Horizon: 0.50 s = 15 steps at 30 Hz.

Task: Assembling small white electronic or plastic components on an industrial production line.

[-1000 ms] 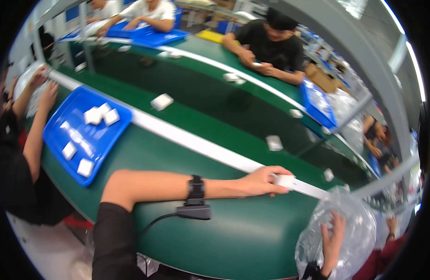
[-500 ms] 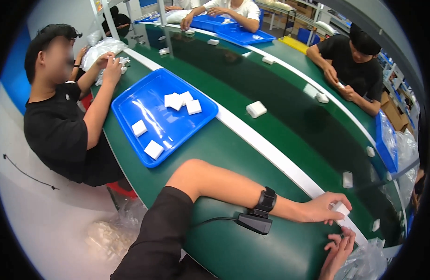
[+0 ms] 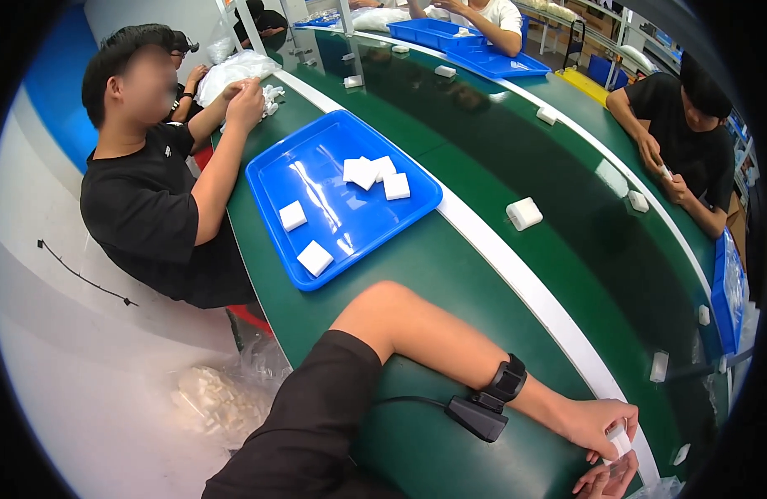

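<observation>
Lower right of frame: my left hand (image 3: 596,424) now pinches small white rectangular block (image 3: 618,441) at white strip (image 3: 517,279) edging green conveyor belt (image 3: 450,274), fingers closed on it. A second ago same hand lay flat, reaching along strip; block since lifted. My right hand (image 3: 604,480) rises from bottom edge, just under block, fingers loosely curled; whether it grips, cannot tell. Centre left: blue plastic tray (image 3: 317,274) with white blocks, seated co-worker (image 3: 150,208) beside. View swung left meanwhile.
</observation>
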Each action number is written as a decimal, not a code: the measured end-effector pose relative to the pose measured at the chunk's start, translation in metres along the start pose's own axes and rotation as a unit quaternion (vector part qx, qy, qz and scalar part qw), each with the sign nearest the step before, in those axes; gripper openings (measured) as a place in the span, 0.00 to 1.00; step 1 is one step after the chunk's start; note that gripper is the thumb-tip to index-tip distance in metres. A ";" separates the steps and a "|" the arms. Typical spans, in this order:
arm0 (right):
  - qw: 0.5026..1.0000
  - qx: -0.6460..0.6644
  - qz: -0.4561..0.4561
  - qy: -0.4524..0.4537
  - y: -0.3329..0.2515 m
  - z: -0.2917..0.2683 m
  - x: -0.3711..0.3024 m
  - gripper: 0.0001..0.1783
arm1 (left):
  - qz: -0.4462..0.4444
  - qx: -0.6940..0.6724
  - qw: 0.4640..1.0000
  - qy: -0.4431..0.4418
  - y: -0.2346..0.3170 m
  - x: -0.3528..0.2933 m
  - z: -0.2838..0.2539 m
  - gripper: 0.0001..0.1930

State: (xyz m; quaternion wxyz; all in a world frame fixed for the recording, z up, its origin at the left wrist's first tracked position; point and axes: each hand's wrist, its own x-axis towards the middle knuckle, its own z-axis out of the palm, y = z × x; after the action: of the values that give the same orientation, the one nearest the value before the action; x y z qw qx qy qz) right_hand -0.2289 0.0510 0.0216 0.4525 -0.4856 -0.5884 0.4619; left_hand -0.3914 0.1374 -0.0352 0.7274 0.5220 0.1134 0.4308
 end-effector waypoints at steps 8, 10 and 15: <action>0.999 -0.032 -0.004 0.000 0.000 -0.002 0.000 0.22 | -0.010 0.032 0.999 0.032 0.023 -0.011 0.007 0.17; 0.998 -0.057 -0.019 0.020 0.004 -0.002 0.004 0.21 | -0.007 0.023 0.999 0.040 0.027 -0.012 0.004 0.16; 0.996 -0.054 0.030 0.057 -0.004 0.007 0.006 0.19 | -0.019 0.007 0.999 0.033 0.024 -0.011 0.002 0.16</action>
State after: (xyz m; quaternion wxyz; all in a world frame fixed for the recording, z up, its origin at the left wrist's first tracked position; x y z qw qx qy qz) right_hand -0.2374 0.0562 0.0246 0.4443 -0.5522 -0.5706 0.4149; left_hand -0.4088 0.1299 -0.0168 0.7276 0.5104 0.1508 0.4329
